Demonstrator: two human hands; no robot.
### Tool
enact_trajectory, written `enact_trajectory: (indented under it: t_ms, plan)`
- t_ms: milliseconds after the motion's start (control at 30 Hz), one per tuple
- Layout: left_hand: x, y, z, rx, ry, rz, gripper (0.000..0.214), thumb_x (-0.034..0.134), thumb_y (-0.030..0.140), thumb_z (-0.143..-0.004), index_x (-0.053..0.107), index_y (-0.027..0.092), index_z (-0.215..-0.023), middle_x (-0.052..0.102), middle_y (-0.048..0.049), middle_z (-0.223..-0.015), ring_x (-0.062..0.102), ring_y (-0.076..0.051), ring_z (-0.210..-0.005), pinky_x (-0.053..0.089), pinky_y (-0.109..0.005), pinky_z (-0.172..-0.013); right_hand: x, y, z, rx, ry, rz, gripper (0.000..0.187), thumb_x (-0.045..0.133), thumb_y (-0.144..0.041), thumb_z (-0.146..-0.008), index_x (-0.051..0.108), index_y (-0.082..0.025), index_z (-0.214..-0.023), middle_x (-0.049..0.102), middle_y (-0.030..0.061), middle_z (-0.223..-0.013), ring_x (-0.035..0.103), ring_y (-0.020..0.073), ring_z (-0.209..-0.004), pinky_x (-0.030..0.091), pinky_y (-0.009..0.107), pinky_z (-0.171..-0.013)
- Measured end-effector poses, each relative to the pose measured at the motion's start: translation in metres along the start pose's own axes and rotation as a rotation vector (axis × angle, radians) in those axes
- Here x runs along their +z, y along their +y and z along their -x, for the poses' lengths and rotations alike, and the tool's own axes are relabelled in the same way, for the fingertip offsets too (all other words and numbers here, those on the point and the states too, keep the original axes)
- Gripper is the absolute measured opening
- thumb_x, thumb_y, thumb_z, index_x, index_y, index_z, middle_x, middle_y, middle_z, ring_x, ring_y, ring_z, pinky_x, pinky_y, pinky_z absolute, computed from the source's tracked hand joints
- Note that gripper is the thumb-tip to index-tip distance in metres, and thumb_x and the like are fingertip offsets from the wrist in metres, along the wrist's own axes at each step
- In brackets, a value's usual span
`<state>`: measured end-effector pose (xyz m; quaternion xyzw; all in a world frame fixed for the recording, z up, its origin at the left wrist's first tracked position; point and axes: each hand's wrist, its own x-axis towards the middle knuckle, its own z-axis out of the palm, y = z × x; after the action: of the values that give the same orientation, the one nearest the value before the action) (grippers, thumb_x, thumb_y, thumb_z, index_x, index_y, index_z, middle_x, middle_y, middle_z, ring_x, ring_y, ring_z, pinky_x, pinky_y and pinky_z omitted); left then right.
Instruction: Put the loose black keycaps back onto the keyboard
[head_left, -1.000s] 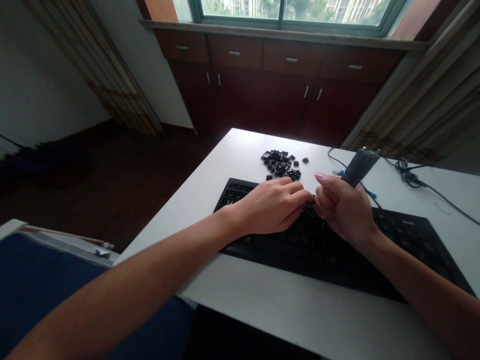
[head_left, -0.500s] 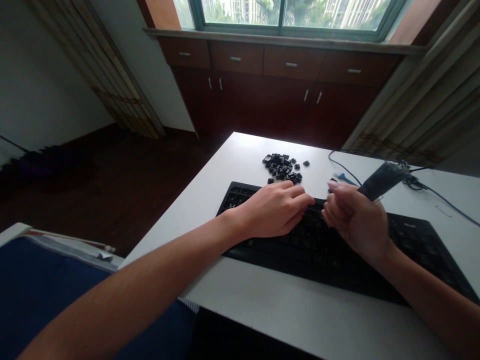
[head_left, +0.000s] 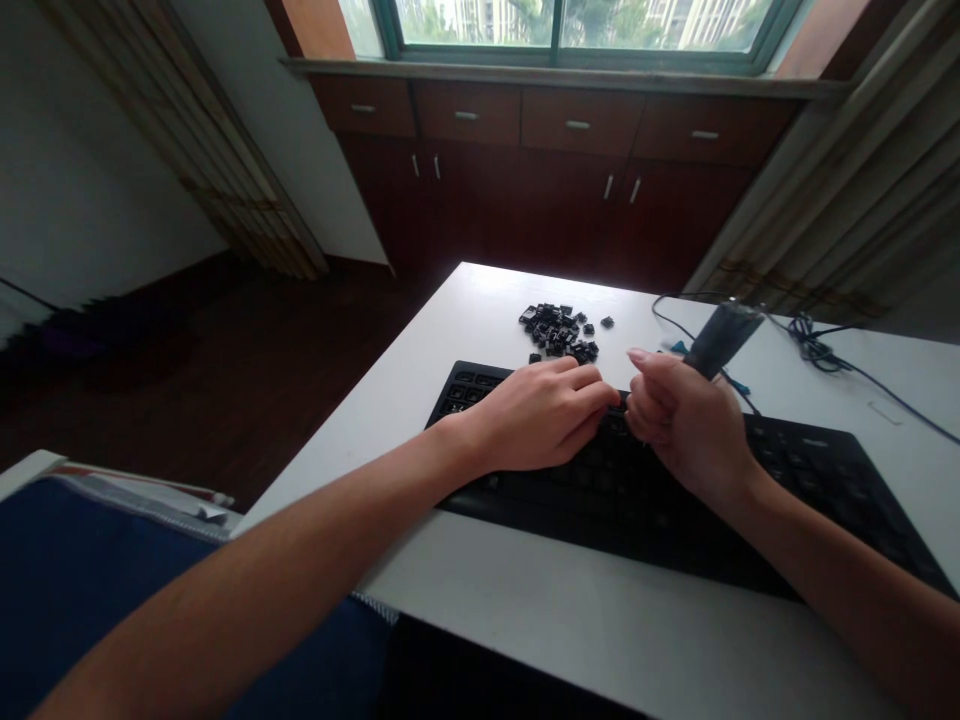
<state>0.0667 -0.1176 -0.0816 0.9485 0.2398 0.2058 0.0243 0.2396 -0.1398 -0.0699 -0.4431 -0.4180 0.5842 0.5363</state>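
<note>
- Since the view half a second ago, the right hand [head_left: 688,425] has swung back left and closed up on the left hand, and the dark-handled tool [head_left: 721,338] in it now stands more upright instead of leaning out to the right.
- The right hand is closed in a loose fist, fingers curled around the dark-handled tool, which sticks up past the thumb side (its tip is hidden inside the hand).
- The left hand [head_left: 541,415] is cupped, fingertips down on the middle of the black keyboard [head_left: 637,512], just beside the right hand. Whether it pinches a key, I cannot tell.
- The pile of loose black keycaps [head_left: 559,332] lies on the white table [head_left: 600,625], just past the keyboard's top edge.
- A tangled cable [head_left: 814,350] lies at the table's far right, and a small blue piece [head_left: 679,347] shows just behind the right hand.
</note>
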Motion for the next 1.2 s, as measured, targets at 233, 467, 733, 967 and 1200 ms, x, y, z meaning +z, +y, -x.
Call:
enact_trajectory:
  t_ms: [233, 467, 733, 967, 1200]
  plan:
    - [0.0, 0.0, 0.0, -0.013, -0.003, 0.046, 0.029, 0.038, 0.022, -0.102, 0.062, 0.013, -0.115, 0.066, -0.0084, -0.108, 0.058, -0.019, -0.093, 0.049, -0.034, -0.087, -0.014, -0.005, 0.003, 0.078, 0.125, -0.163, 0.055, 0.058, -0.024, -0.087, 0.021, -0.022, -0.047, 0.02, -0.0075, -0.037, 0.019, 0.0062, -0.031, 0.013, 0.028, -0.035]
    - [-0.002, 0.0, 0.0, 0.008, 0.0, 0.032, 0.03, 0.038, 0.025, -0.102, 0.063, 0.013, -0.113, 0.066, -0.008, -0.104, 0.058, -0.02, -0.091, 0.049, -0.035, -0.086, -0.013, -0.002, 0.017, -0.047, -0.02, -0.121, 0.051, 0.061, -0.024, -0.089, 0.037, -0.021, -0.044, 0.029, -0.0059, -0.039, 0.025, 0.0078, -0.034, 0.019, 0.031, -0.039]
    - [-0.001, 0.0, 0.0, 0.013, -0.01, -0.006, 0.03, 0.037, 0.025, -0.102, 0.064, 0.014, -0.107, 0.065, -0.0084, -0.101, 0.058, -0.02, -0.089, 0.05, -0.035, -0.085, -0.014, -0.001, -0.003, -0.038, -0.242, -0.001, 0.05, 0.067, -0.03, -0.086, 0.041, -0.021, -0.044, 0.034, -0.0058, -0.038, 0.028, 0.0081, -0.034, 0.018, 0.03, -0.038]
    - [0.0, 0.0, 0.0, 0.009, 0.005, -0.011, 0.028, 0.038, 0.026, -0.102, 0.063, 0.014, -0.104, 0.066, -0.0084, -0.102, 0.059, -0.02, -0.089, 0.05, -0.035, -0.086, -0.022, -0.002, -0.01, -0.028, -0.552, -0.036, 0.048, 0.06, -0.029, -0.091, 0.038, -0.02, -0.048, 0.031, -0.0066, -0.043, 0.025, 0.0073, -0.038, 0.017, 0.028, -0.041]
    - [0.0, 0.0, -0.001, 0.004, 0.0, 0.015, 0.028, 0.039, 0.025, -0.101, 0.064, 0.014, -0.107, 0.066, -0.0089, -0.103, 0.059, -0.02, -0.092, 0.05, -0.036, -0.087, -0.023, -0.004, -0.013, 0.025, -0.631, -0.159, 0.047, 0.054, -0.024, -0.09, 0.033, -0.021, -0.048, 0.027, -0.0071, -0.042, 0.021, 0.0076, -0.036, 0.018, 0.028, -0.04]
